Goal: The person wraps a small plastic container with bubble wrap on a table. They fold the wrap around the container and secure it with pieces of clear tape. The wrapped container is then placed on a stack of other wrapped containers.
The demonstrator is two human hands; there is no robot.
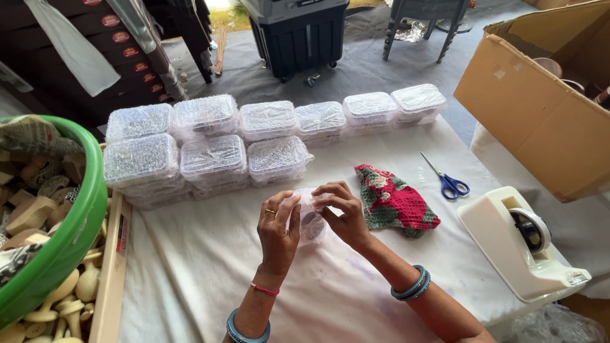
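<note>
Between both hands' grip sits a small clear plastic box [311, 222].

Just right of the crocheted cloth [394, 202]: blue-handled scissors [448, 181], then a cream tape dispenser [518, 244]. Behind it, stacked clear lidded boxes [216, 149]. Far left, a green basin [60, 244].

Table [210, 254] under a white cloth, rows of clear lidded plastic boxes [216, 136] stacked along its far side, red and green crocheted cloth [394, 202] at centre right, blue-handled scissors [448, 181] beyond it, cream tape dispenser [518, 244] near the right edge
</note>
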